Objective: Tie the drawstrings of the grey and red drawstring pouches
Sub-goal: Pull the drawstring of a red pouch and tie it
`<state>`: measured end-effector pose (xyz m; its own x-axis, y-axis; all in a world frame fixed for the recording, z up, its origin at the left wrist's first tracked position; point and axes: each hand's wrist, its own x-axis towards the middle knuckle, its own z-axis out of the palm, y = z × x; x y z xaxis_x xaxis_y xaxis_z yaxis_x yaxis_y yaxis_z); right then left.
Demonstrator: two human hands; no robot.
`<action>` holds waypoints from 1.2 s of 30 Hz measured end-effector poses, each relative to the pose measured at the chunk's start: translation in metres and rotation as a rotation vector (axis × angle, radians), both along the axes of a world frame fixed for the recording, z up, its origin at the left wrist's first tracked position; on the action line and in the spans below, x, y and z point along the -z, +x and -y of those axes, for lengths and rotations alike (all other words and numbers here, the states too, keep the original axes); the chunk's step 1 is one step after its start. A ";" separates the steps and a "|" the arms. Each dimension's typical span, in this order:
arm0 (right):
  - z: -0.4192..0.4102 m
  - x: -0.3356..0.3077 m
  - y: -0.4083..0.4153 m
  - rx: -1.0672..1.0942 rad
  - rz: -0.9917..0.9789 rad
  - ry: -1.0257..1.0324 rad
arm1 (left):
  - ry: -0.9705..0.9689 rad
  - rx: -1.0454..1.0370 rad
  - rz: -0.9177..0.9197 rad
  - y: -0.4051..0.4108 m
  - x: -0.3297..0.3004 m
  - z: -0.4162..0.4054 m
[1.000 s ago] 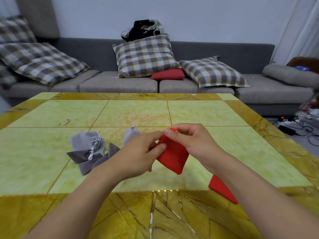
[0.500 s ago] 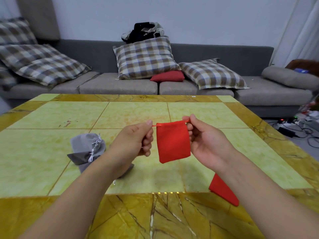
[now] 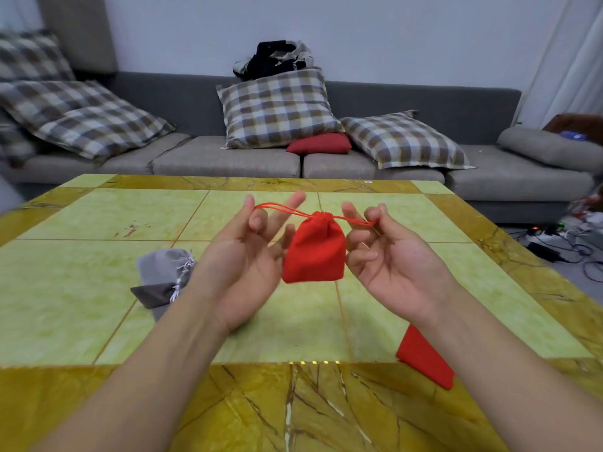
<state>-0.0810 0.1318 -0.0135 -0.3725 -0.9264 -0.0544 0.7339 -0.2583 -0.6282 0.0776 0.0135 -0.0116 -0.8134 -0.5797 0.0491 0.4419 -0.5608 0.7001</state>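
A red drawstring pouch [image 3: 315, 252] hangs in the air between my hands, its mouth gathered tight. Its left cord loop [image 3: 280, 208] runs to my left hand [image 3: 248, 265], hooked at the thumb while the other fingers spread upward. The right cord [image 3: 354, 220] is caught by a curled finger of my right hand [image 3: 391, 265]. Both palms face up and the cords are pulled taut sideways. A light grey pouch [image 3: 161, 265] with white cords lies on the table at left, on a darker grey pouch [image 3: 151, 293]. A second red pouch [image 3: 424, 357] lies under my right forearm.
The yellow-green tiled table [image 3: 98, 223] has a marbled gold border along its near edge. A grey sofa [image 3: 228, 158] with plaid cushions stands behind it. Cables and a power strip [image 3: 551, 243] lie on the floor at the right.
My hands turned palm up and moved apart, pulling the cords outward. The red pouch's mouth went from flat and open to cinched. The view has shifted slightly.
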 end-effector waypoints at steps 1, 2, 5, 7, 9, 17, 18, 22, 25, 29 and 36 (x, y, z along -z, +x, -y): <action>0.000 -0.001 0.003 -0.053 0.022 -0.016 | 0.036 0.049 -0.027 -0.002 0.000 -0.006; 0.000 -0.002 0.007 -0.090 0.031 -0.020 | 0.041 0.065 -0.017 -0.003 0.000 -0.010; -0.002 -0.006 0.011 -0.084 -0.059 0.037 | -0.039 0.014 0.093 -0.005 -0.002 -0.017; -0.002 -0.007 0.010 0.012 -0.285 0.109 | -0.115 -0.070 0.167 -0.007 0.000 -0.013; -0.001 -0.007 0.012 0.109 -0.600 0.172 | -0.200 -0.121 0.232 -0.008 0.003 -0.010; -0.010 -0.003 0.015 0.046 -1.560 0.452 | -0.404 -0.108 0.275 -0.008 0.011 -0.013; -0.012 -0.005 0.014 0.025 -1.584 0.463 | -0.434 -0.096 0.281 -0.007 0.013 -0.013; -0.016 -0.011 0.008 -0.052 -1.518 0.437 | -0.563 -0.081 0.359 -0.004 0.015 -0.008; -0.017 -0.015 0.006 -0.118 -1.466 0.350 | -0.699 -0.105 0.424 -0.001 0.014 -0.004; -0.017 -0.010 0.009 0.029 -1.617 0.298 | -0.830 -0.090 0.453 -0.002 0.015 -0.008; -0.015 -0.008 0.011 0.261 -1.781 0.231 | -0.781 -0.032 0.487 -0.011 0.023 -0.012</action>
<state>-0.0700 0.1467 -0.0054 -0.2412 -0.8734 0.4230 -0.8225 -0.0474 -0.5669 0.0668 0.0260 -0.0342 -0.8311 -0.5484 0.0925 0.0065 0.1568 0.9876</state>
